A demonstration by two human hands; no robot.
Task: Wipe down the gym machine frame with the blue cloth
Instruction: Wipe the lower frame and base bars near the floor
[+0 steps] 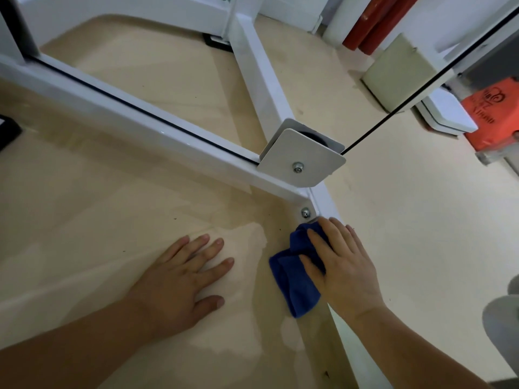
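A person wipes the white gym machine frame [157, 130] at floor level, right hand [341, 265] pressing the blue cloth [292, 284] onto the low bar just below the corner joint, where a bolt [305, 212] shows beside the fingertips. The grip is loose: the fingers lie nearly straight across the bunched cloth, pushing it flat against the metal rather than clutching it. The left hand [185, 279] rests spread and empty on the beige floor [84, 206], apparently bracing the body. The wiping stroke looks to be under way on this near bar. The long bar to the left, the second one running away behind it and the pulley plate [302, 161] with its black cable [421, 94] may remain. The next pass likely calls for working the cloth around the bolt and bracket, then along the adjoining bar.
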